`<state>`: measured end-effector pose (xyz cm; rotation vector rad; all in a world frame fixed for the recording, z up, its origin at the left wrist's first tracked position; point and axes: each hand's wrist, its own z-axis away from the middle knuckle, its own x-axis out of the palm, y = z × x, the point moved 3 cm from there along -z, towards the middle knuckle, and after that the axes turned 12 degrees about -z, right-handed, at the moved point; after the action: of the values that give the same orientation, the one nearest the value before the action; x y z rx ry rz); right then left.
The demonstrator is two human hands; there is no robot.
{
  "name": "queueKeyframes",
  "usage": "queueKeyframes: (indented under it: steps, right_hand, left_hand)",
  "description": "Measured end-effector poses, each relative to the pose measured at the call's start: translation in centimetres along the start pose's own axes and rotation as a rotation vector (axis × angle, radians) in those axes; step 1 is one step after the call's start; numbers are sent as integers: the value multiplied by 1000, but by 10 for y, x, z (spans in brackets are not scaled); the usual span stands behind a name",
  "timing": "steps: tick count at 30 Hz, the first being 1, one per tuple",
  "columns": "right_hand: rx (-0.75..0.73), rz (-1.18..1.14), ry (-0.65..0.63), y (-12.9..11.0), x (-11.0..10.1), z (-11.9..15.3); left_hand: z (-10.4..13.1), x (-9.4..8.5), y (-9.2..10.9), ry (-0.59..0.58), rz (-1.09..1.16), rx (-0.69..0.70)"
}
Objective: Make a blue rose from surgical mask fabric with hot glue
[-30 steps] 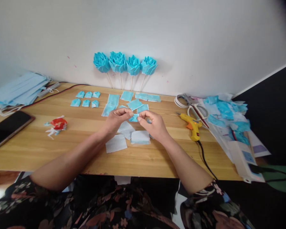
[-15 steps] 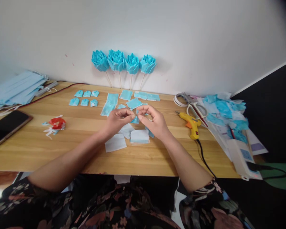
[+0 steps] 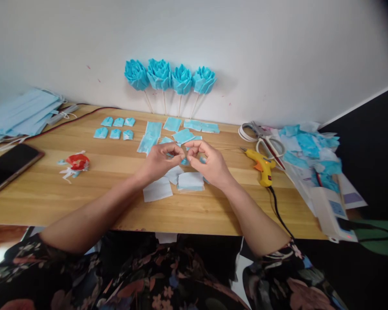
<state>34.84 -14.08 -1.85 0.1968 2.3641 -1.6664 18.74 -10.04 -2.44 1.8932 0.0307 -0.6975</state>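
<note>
Over the middle of the wooden table, my left hand (image 3: 163,161) and my right hand (image 3: 210,163) face each other, nearly touching. Thumb and fingertips are pinched together on each. A bit of blue fabric (image 3: 184,162) shows just below the fingertips; whether it is held or lies on the table I cannot tell. Under and around the hands are cut mask-fabric rectangles, some blue (image 3: 183,136), some white side up (image 3: 158,189). Several folded blue petals (image 3: 115,134) lie in two rows to the left.
Several blue fabric flowers (image 3: 182,79) on sticks lean against the wall. On the right are a yellow glue gun (image 3: 261,165), scissors (image 3: 268,144), a tape roll (image 3: 247,132), fabric scraps (image 3: 307,144) and a power strip (image 3: 330,213). Leftward are masks (image 3: 26,112), a phone (image 3: 11,168) and a red wrapper (image 3: 78,162).
The view has shifted slightly, so the table and flowers appear a little higher. Both hands stay together in the same place, with the fingertips only slightly adjusted.
</note>
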Motion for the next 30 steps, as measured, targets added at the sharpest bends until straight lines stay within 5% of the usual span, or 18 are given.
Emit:
queueKeyframes:
  steps: [21,30]
  right_hand:
    - [107,-271,87,12,-7,-1]
    - [127,-348,76,12,-11,-2]
  left_hand:
    - [0,2,-7,-66,282,-231]
    - [-1,-1,-7,-76,222,-184]
